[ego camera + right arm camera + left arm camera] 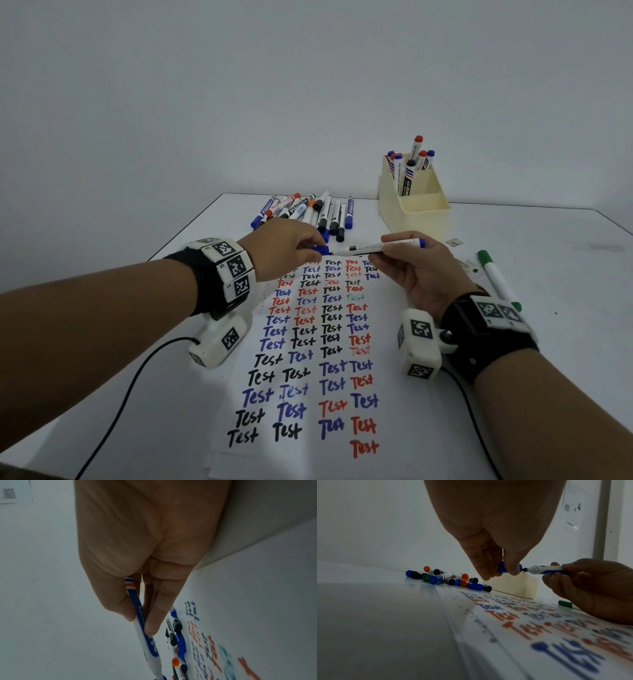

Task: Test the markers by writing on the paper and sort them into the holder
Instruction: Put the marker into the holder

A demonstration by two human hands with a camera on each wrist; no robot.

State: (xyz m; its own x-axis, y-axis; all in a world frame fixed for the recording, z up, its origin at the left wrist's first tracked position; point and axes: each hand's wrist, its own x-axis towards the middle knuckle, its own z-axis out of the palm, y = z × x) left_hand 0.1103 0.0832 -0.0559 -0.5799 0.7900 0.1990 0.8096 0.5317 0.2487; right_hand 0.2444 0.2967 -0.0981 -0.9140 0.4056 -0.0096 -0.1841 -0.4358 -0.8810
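From the head camera, the right hand (pixel 423 270) grips a blue marker (pixel 380 246) level above the far end of the paper (pixel 308 342), while the left hand (pixel 284 246) pinches its blue cap (pixel 321 250) just off the tip. Loose markers (pixel 308 212) lie beyond; the cream holder (pixel 416 205) stands far right, a green marker (pixel 498 279) near right.

The left wrist camera shows thumb and fingers (pixel 513 566) clamped on the cap, just clear of the nib.

The right wrist camera shows thumb and fingertips (pixel 150 627) closed round the marker's barrel.
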